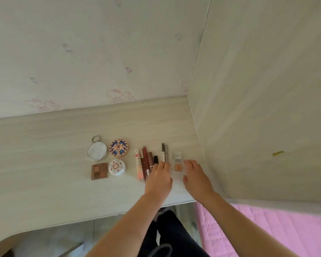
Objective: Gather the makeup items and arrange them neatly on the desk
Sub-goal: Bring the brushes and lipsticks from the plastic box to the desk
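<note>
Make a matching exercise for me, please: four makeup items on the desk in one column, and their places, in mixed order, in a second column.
Items:
1. silver round mirror
2. brown eyeshadow palette
3. blue patterned compact
4. clear case with orange pans

Places:
A. far row, right of the mirror
B. between the two hands
C. far-left corner of the group
D. near row, left of the white compact

Pairs: 1-C, 2-D, 3-A, 4-B

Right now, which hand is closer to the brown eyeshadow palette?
The left hand. It lies to the right of the brown eyeshadow palette, past the row of tubes, while the right hand sits farther right again.
</note>
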The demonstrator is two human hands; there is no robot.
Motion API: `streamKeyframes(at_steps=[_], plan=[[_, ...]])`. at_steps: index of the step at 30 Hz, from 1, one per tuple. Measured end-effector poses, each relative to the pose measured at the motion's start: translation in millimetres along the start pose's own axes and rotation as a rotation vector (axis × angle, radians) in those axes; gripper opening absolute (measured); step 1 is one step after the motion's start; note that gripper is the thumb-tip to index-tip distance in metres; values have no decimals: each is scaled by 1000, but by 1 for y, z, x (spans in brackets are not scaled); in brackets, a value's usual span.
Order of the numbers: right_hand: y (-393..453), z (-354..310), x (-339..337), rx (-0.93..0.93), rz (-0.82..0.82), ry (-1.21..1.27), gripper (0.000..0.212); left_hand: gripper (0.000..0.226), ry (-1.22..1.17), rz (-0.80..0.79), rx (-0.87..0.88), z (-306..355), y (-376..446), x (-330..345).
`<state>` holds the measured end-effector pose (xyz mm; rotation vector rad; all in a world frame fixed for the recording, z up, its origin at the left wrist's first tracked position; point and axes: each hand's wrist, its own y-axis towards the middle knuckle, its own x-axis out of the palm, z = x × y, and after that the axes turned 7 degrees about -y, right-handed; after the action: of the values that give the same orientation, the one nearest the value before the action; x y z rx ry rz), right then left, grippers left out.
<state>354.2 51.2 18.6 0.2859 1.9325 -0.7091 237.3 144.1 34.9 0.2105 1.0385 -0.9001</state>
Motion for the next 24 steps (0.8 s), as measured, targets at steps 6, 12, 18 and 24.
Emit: streamKeyframes(at_steps=[6,12,18,24], plan=[[-32,-19,-3,122,-30,-46,57,34,104,35,149,-18,-27,-7],[-79,-34,29,108,97,-95,53,50,183,31,308,-43,-63,-7],[-138,-55,56,204,190,-133,56,64,324,-53,436,-62,-101,3],[-205,-54,73,427,318,-92,55,62,406,-196,616,-33,-132,14]])
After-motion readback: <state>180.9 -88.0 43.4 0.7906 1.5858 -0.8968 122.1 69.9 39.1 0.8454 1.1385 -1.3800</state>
